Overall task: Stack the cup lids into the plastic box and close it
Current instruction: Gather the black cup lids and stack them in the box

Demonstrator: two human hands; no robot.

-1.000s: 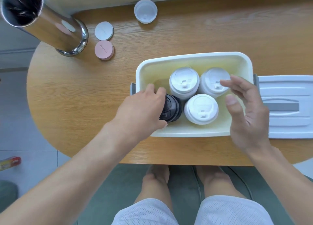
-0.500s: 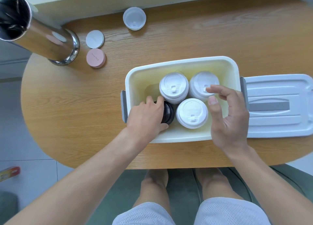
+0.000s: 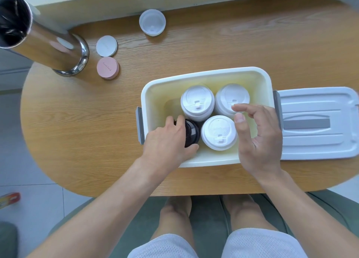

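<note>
A cream plastic box [image 3: 206,74] stands open on the wooden table. Inside it stand three stacks of white cup lids: back left [image 3: 197,102], back right [image 3: 232,95] and front [image 3: 218,132]. My left hand [image 3: 168,143] reaches over the box's left front corner and grips a stack of black lids [image 3: 192,132] inside the box. My right hand [image 3: 256,135] hovers over the box's right side with fingers spread, holding nothing. The box's white cover [image 3: 318,121] with a grey handle lies flat to the right of the box.
One loose white lid [image 3: 152,22] lies at the table's back edge. A white disc [image 3: 106,45] and a pink disc [image 3: 107,68] lie back left, beside a tall steel cylinder [image 3: 46,47]. The table's front edge [image 3: 194,193] is just above my knees.
My left hand has pushed the black lid stack deeper into the box. My right hand stays spread over the box's right side. The camera tilted, shifting the box in view.
</note>
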